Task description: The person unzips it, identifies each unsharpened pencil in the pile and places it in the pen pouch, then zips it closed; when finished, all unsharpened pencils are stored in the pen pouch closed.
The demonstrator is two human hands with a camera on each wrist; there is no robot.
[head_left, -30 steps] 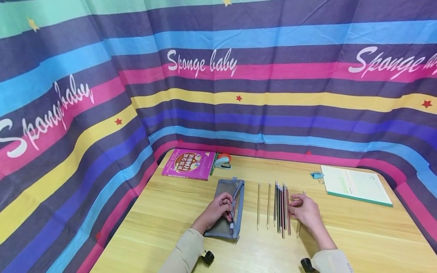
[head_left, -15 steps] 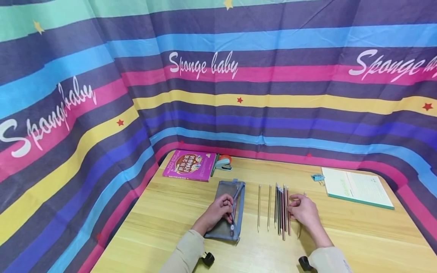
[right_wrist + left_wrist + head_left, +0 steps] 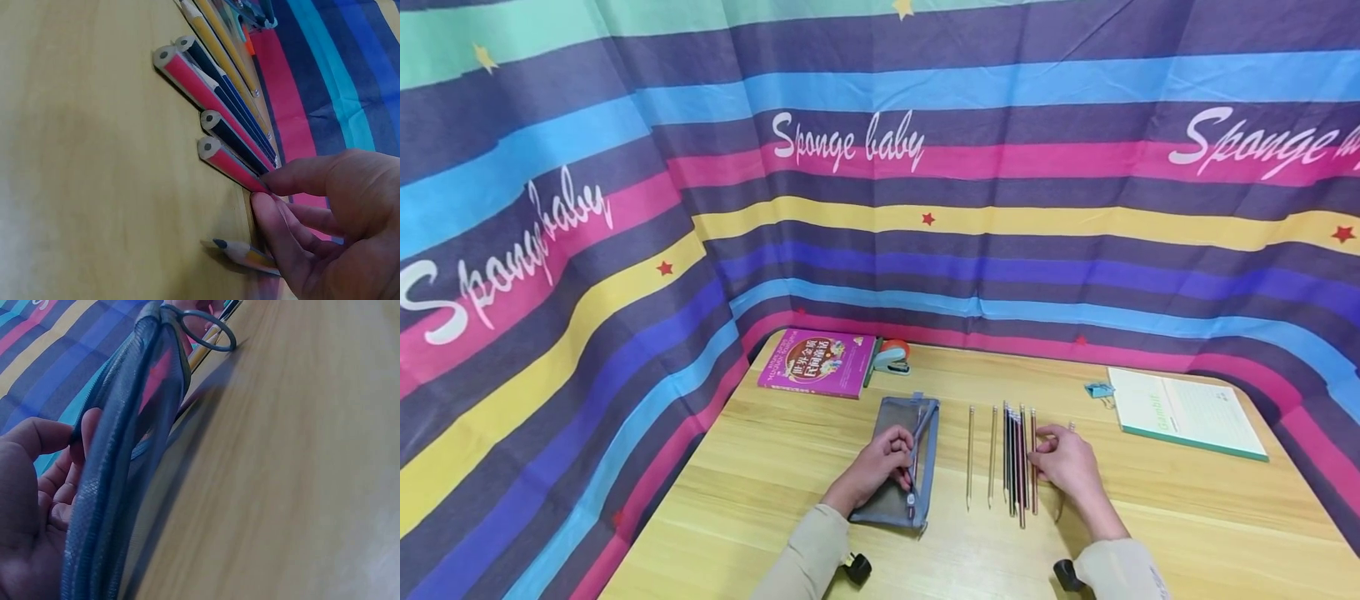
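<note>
Striped curtain (image 3: pixel 625 208) encloses a wooden table (image 3: pixel 1187 525). Far edge: pink book (image 3: pixel 818 362), stapler (image 3: pixel 890 358), green notebook (image 3: pixel 1183 411), blue clip (image 3: pixel 1099 389). Centre: grey mesh pencil case (image 3: pixel 901 467), its zipped edge pinched between thumb and curled fingers of the left hand (image 3: pixel 876 467). Just beside it lies a row of pencils (image 3: pixel 1017 462); the right hand (image 3: pixel 1070 465) pinches the rightmost red pencil (image 3: pixel 228 164) with thumb and forefinger. A clean lift probably calls for a grip on one shaft only, raised clear of its neighbours, with the case mouth held wide. The case interior, the pencil under the right palm and the book's title are hard to make out.
</note>
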